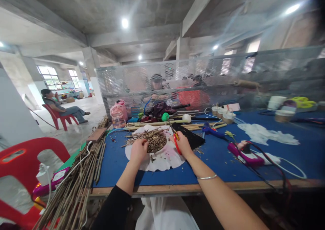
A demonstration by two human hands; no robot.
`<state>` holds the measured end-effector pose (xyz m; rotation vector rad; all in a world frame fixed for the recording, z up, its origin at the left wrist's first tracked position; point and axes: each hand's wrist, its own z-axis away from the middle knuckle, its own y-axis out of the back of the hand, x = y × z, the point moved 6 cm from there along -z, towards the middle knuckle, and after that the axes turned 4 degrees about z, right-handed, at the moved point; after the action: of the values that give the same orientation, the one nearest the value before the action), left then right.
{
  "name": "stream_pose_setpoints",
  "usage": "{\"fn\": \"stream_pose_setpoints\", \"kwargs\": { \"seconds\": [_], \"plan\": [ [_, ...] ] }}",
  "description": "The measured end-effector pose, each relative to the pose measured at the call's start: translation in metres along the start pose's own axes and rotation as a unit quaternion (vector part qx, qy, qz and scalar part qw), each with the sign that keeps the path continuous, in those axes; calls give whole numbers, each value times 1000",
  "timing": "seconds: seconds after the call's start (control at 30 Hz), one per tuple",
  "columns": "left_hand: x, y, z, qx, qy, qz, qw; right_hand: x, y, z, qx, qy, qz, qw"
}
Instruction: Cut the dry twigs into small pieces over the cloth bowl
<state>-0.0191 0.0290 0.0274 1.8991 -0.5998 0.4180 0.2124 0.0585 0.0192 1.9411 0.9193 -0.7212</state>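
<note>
My right hand (183,142) is closed around the handles of a pair of scissors (177,144), red and yellow, with the blades pointing up and away from me. My left hand (139,151) rests at the left edge of a bowl heaped with short brown dried pieces (156,141). Its fingers are curled, and whatever they hold is hidden. Thin brown dried sticks (138,135) lie behind that hand, reaching to the heap. Under the bowl spreads a round white cloth (158,165) with faint pink stains.
Long dry stalks (76,186) lean along the table's left side, with a phone (96,135) on them. Bamboo poles (157,123), a black sheet (190,135) and a purple power strip (247,155) lie on the blue table (213,172). A perforated metal screen (142,77) stands behind.
</note>
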Motion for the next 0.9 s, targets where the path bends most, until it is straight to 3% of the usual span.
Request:
{"fn": "stream_pose_setpoints", "kwargs": {
  "seconds": [0.07, 0.13, 0.4, 0.57, 0.63, 0.8, 0.9],
  "plan": [
    [18, -12, 4, -67, -35, -8, 997, 0, 0, 0, -5, 2, -4, 1000],
    [22, -19, 5, -86, -28, -19, 996, 0, 0, 0, -9, 1, 0, 1000],
    [-4, -6, -8, 57, -22, 179, 982, 0, -7, 2, -41, 0, 8, 999],
    [-13, -6, -20, 62, 50, 277, 958, -1, -9, 3, -64, 3, 30, 998],
    [-19, -15, -25, 43, 104, 365, 924, -3, -8, 4, -66, 6, 42, 997],
    [-31, -34, -28, 47, 211, 595, 774, -15, -6, 7, -78, 8, 28, 997],
    [-33, -36, -25, 48, 214, 644, 733, -16, -9, 13, -167, -98, -43, 980]
  ]
}}
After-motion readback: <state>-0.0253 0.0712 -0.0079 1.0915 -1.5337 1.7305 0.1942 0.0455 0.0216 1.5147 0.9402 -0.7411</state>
